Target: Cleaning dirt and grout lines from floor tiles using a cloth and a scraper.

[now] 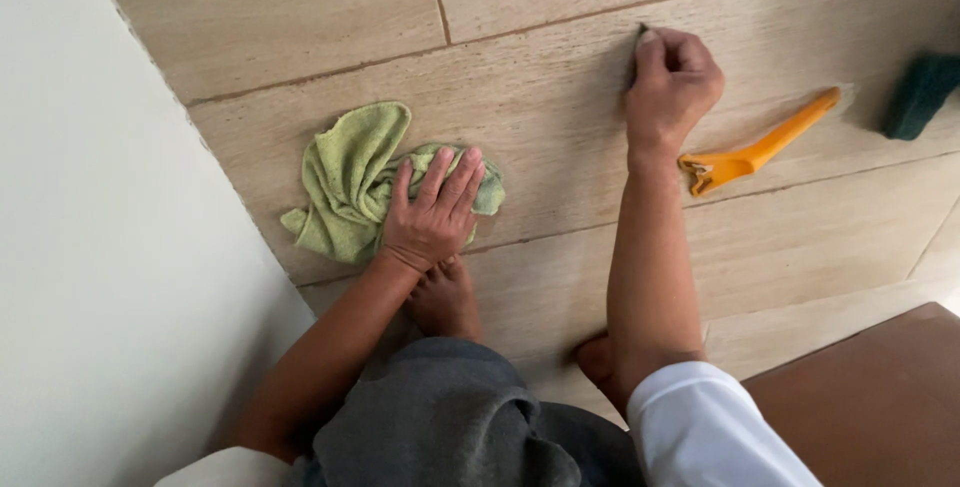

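Crouched on beige floor tiles [560, 117], right hand [672, 82] clenched around a small dark tool [634, 57] scraping grout; left hand [432, 209] flat, fingers spread on green cloth [345, 182]; short, steady strokes would serve best

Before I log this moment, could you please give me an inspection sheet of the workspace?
Surface: beige tiled floor with thin grout lines.
Job's things: crumpled green cloth on the floor; small dark tool pressed to a tile near a grout line.
Clutter: orange plastic scraper lying flat, untouched; dark green pad at the right edge.
Grips: left hand lies flat, fingers spread, on the cloth; right hand closed round the dark tool.
Cables: nothing seen.
Surroundings: white wall to the left; brown surface at lower right; the person's bare feet and grey garment below.
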